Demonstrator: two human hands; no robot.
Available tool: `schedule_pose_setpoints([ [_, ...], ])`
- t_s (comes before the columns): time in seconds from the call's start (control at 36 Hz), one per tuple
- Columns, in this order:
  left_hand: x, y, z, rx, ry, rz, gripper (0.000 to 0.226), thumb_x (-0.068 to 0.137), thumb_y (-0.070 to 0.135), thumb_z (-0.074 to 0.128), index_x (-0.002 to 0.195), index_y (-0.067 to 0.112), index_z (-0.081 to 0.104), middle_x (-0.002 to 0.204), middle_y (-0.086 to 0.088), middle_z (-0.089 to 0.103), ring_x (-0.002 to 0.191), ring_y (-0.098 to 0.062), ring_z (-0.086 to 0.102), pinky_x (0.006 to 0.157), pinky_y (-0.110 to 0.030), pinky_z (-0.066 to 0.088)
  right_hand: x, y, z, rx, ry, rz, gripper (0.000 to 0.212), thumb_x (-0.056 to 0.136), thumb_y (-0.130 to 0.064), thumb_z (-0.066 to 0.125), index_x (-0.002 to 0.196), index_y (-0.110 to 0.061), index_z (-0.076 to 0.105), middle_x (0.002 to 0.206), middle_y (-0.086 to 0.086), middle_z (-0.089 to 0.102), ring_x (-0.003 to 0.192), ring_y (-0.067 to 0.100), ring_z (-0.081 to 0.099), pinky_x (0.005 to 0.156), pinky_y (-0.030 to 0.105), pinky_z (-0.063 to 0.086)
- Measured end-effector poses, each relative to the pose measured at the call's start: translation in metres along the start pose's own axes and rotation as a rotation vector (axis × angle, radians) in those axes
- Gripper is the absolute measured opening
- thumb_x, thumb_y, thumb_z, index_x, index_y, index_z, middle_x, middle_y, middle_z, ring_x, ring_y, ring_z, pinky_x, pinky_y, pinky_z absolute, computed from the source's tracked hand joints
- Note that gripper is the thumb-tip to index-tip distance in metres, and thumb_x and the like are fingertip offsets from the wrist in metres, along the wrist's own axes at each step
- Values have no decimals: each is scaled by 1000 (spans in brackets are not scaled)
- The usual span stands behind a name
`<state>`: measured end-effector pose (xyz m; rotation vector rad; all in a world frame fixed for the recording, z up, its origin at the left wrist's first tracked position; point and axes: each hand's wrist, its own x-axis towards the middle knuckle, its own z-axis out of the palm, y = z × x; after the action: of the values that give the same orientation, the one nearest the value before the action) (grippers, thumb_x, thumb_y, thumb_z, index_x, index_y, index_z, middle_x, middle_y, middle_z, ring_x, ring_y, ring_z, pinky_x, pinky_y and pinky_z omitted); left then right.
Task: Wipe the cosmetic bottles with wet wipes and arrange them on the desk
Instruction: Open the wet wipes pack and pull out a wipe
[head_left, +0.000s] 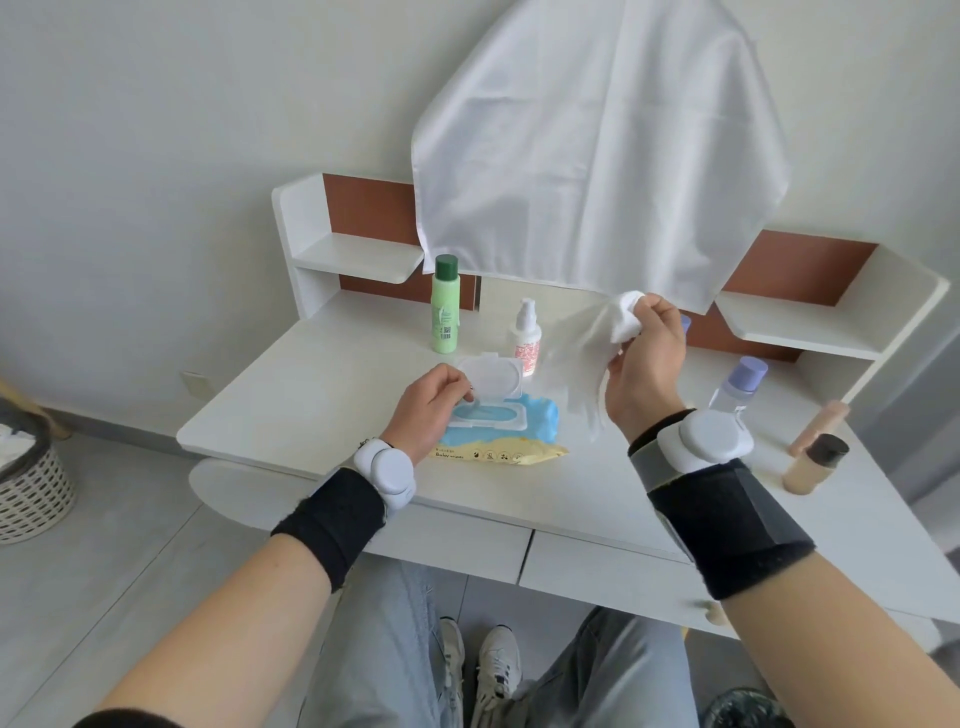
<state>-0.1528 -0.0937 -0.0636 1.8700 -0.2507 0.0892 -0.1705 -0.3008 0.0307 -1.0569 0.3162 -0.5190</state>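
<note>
Head view: right hand (644, 358) pinches crumpled white wet wipe (584, 343), left hand (431, 405) holds pack lid (496, 376).

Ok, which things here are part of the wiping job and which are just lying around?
Job: wet wipe in right hand; wipes pack, left hand at its lid; green bottle; pump bottle; purple-capped bottle; beige tube; dark-capped bottle.
Lying about: white cloth; woven basket.
</note>
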Motion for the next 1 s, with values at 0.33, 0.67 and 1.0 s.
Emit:
schedule_pose_setpoints([
  [0.33,-3,-4,6,461,-140,247,14,85,23,68,92,33,76,94,15,58,95,-10,45,81,-22,31,8,10,-9,-7,84,-16,21,96,-11,48,79,-23,49,84,-9,48,81,11,46,75,21,38],
  [0.67,-6,-7,-2,752,-243,453,26,93,24,58,112,39,69,107,4,56,102,-17,45,81,-25,20,9,18,-17,-8,92,33,21,95,-10,48,79,-23,51,81,-7,51,87,19,47,84,29,40],
  [1.0,0,-22,-65,825,-126,312,26,93,16,58,106,33,73,96,-1,60,96,-27,53,77,-34,35,5,24,-17,-80,82,94,20,96,-12,48,79,-22,52,81,-6,53,82,15,50,84,28,40],
])
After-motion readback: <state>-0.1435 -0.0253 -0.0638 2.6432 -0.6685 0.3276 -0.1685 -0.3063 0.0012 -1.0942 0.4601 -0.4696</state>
